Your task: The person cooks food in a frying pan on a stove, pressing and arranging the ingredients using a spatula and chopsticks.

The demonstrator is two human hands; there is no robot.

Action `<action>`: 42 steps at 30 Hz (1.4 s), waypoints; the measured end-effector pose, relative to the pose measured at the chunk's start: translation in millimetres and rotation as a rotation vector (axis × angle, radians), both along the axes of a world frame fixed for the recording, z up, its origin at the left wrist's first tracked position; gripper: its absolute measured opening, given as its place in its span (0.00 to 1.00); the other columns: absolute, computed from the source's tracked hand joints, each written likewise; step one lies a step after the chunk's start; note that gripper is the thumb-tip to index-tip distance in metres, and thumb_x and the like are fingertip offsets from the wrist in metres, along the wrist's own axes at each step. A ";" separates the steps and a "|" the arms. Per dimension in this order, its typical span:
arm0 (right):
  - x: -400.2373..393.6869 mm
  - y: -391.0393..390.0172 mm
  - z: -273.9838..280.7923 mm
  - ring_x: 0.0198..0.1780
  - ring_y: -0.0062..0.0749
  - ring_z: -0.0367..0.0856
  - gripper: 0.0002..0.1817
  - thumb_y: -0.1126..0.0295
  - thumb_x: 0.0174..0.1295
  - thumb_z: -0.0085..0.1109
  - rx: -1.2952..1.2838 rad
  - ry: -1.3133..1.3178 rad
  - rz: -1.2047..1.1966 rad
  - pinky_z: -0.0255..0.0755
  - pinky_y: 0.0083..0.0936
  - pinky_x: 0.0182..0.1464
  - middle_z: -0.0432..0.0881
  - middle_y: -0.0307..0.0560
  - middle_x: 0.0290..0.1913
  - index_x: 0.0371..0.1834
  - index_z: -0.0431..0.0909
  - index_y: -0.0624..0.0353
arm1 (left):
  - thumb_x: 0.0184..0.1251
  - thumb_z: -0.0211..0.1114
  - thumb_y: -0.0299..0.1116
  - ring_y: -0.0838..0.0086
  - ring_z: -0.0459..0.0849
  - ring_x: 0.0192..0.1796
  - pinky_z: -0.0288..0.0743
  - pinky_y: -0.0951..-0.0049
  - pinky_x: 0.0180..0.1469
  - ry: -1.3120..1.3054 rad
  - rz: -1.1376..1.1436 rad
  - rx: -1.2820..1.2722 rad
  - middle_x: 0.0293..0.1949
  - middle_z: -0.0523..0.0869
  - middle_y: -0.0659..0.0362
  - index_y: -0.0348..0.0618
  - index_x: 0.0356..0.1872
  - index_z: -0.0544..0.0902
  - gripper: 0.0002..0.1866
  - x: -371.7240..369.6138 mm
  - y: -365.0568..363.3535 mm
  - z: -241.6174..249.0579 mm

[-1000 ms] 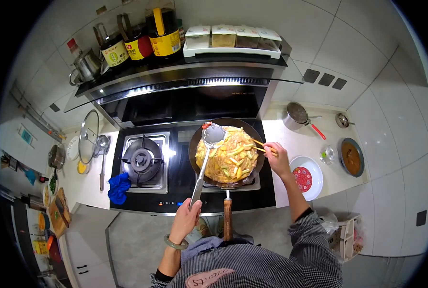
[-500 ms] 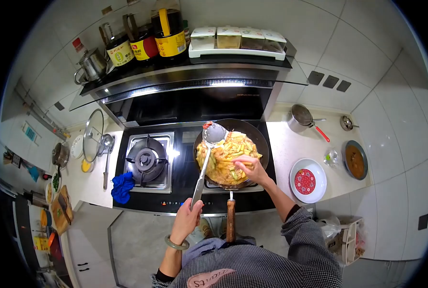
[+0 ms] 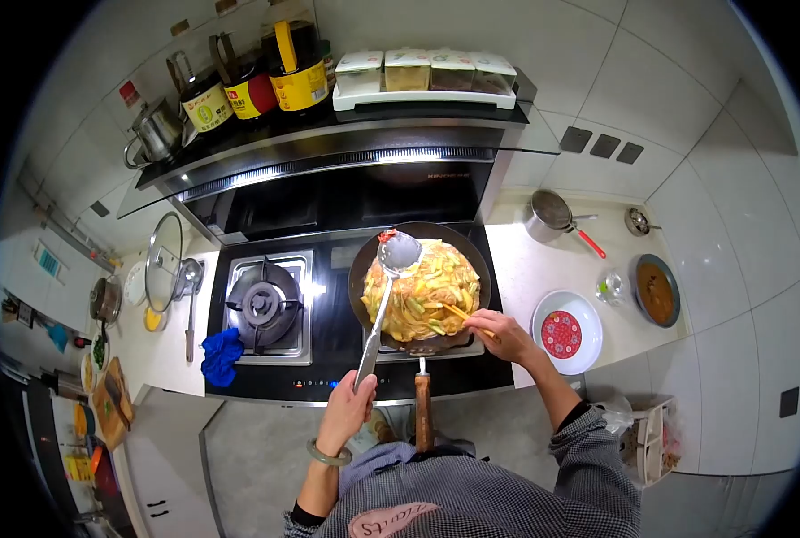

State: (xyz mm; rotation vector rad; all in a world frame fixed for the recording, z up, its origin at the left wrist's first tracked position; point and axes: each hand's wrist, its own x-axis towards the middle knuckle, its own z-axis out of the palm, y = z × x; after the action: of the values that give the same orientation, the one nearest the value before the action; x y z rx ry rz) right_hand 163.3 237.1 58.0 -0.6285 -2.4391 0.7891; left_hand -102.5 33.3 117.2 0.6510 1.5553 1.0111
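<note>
My left hand [image 3: 348,411] is wrapped round the handle of a metal ladle [image 3: 400,254]. The ladle's bowl hangs over the back left of a dark wok [image 3: 357,285], with a bit of something red on its rim. In my right hand [image 3: 506,337] is a pair of wooden chopsticks [image 3: 456,311], their tips at the right front of the food. A heap of yellowish noodles with green and pale strips [image 3: 427,287] fills the wok. The wok's wooden handle [image 3: 424,412] points toward my body, and neither hand touches it.
Left of the wok is a bare burner [image 3: 264,305] with a blue cloth [image 3: 221,356] beside it. To the right are a white bowl [image 3: 595,334], a red-handled saucepan [image 3: 551,215] and a dish of brown sauce [image 3: 658,291]. A glass lid [image 3: 164,260] stands at the left.
My right hand has drawn back from over the food toward the wok's right front edge, still with the chopsticks. The ladle stays nearly in place, and the view has shifted slightly.
</note>
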 end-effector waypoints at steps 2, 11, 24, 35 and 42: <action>0.1 -0.5 12.8 0.41 0.46 0.82 0.08 0.76 0.60 0.58 -0.044 0.054 -0.157 0.77 0.32 0.43 0.81 0.52 0.40 0.42 0.80 0.62 | 0.71 0.56 0.43 0.84 0.69 0.19 0.63 0.80 0.20 0.009 -0.007 -0.006 0.21 0.71 0.66 0.40 0.32 0.72 0.15 -1.2 -0.6 0.1; -6.2 53.3 -24.2 0.29 0.29 0.84 0.09 0.75 0.65 0.52 -0.331 0.347 -0.498 0.77 0.21 0.34 0.82 0.48 0.35 0.41 0.81 0.67 | 0.72 0.56 0.42 0.88 0.63 0.18 0.56 0.84 0.19 -0.017 0.042 -0.005 0.21 0.69 0.69 0.44 0.34 0.72 0.12 -2.2 -6.1 -5.7; -74.0 -5.7 -33.3 0.41 0.30 0.83 0.09 0.76 0.64 0.55 -0.461 0.352 -0.144 0.77 0.23 0.42 0.83 0.48 0.42 0.45 0.81 0.65 | 0.72 0.56 0.44 0.85 0.66 0.18 0.61 0.82 0.19 0.019 0.046 -0.002 0.20 0.70 0.67 0.41 0.33 0.71 0.15 -4.2 -8.1 -0.2; 2.2 -19.0 44.0 0.40 0.40 0.82 0.06 0.76 0.61 0.57 -0.214 0.049 0.024 0.76 0.28 0.42 0.81 0.50 0.37 0.39 0.80 0.63 | 0.72 0.56 0.44 0.86 0.67 0.18 0.62 0.82 0.19 0.001 0.027 -0.006 0.20 0.70 0.67 0.41 0.34 0.72 0.15 -7.5 -4.7 -0.1; -4.1 49.6 -4.7 0.28 0.28 0.83 0.08 0.74 0.64 0.53 -0.301 0.242 -0.505 0.77 0.23 0.33 0.82 0.49 0.34 0.38 0.81 0.66 | 0.72 0.55 0.43 0.86 0.67 0.18 0.61 0.82 0.19 0.014 0.033 0.000 0.21 0.70 0.67 0.40 0.34 0.72 0.15 -8.9 -3.6 4.4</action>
State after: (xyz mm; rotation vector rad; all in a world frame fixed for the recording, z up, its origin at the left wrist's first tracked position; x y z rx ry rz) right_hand 159.2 286.7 53.3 -1.1322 -1.8405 0.9529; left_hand -111.4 29.7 121.6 0.6358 1.5826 1.0336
